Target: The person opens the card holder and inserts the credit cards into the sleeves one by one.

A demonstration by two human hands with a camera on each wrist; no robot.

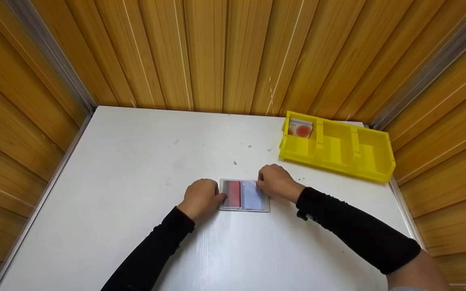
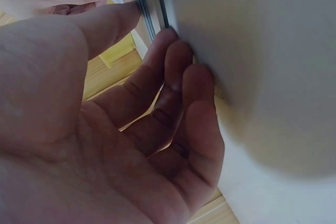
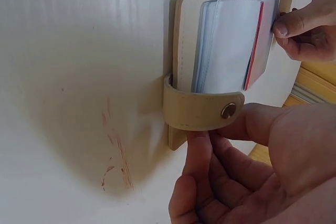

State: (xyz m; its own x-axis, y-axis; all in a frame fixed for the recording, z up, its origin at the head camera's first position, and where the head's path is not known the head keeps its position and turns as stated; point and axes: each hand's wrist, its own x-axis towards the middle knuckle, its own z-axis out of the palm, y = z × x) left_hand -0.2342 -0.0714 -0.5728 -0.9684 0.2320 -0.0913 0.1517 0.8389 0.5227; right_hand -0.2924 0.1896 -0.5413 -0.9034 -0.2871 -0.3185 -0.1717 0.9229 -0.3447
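Observation:
An open card holder (image 1: 254, 197) with clear plastic sleeves lies on the white table in front of me. Behind its left sleeve shows a red card (image 1: 235, 195); the right sleeves look pale and bluish. My left hand (image 1: 201, 197) pinches the holder's left edge, thumb on top and fingertips at the edge from beneath. At the right edge, my right hand (image 1: 278, 182) pinches the cream strap (image 3: 197, 109), which curves over the cover and carries a metal snap (image 3: 228, 110). The right thumb is partly hidden behind the strap in the right wrist view.
A yellow bin (image 1: 334, 165) with three compartments stands at the back right, a small card with a red circle (image 1: 302, 130) in its left compartment. Wood-patterned walls (image 1: 204, 52) enclose the table (image 1: 136, 161) at the back and sides. Small dark marks dot its surface.

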